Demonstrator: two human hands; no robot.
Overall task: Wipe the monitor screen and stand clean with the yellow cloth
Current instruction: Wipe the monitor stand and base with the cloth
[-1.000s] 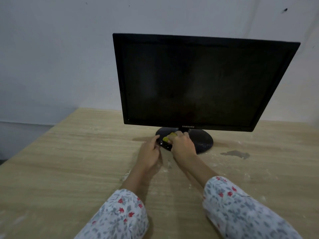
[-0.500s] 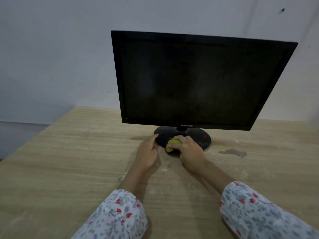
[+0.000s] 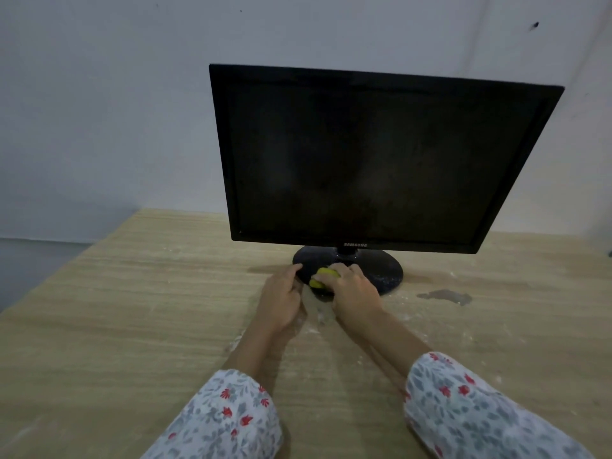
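Observation:
A black monitor (image 3: 381, 154) with a dark screen stands on a round glossy black stand (image 3: 381, 268) on the wooden table (image 3: 132, 309). My right hand (image 3: 354, 293) is closed on the bunched yellow cloth (image 3: 323, 276) and presses it on the stand's front left edge. Only a small part of the cloth shows past the fingers. My left hand (image 3: 281, 298) rests on the table beside the stand, its fingertips touching the stand's left rim and holding nothing.
A dark wet stain (image 3: 445, 297) lies on the table right of the stand. White dust specks are scattered near the hands. The table's left edge (image 3: 66, 260) drops off to a grey floor. A pale wall stands close behind the monitor.
My right hand with the cloth has slid from the stand's middle toward its front left edge. The left hand has stayed at the rim.

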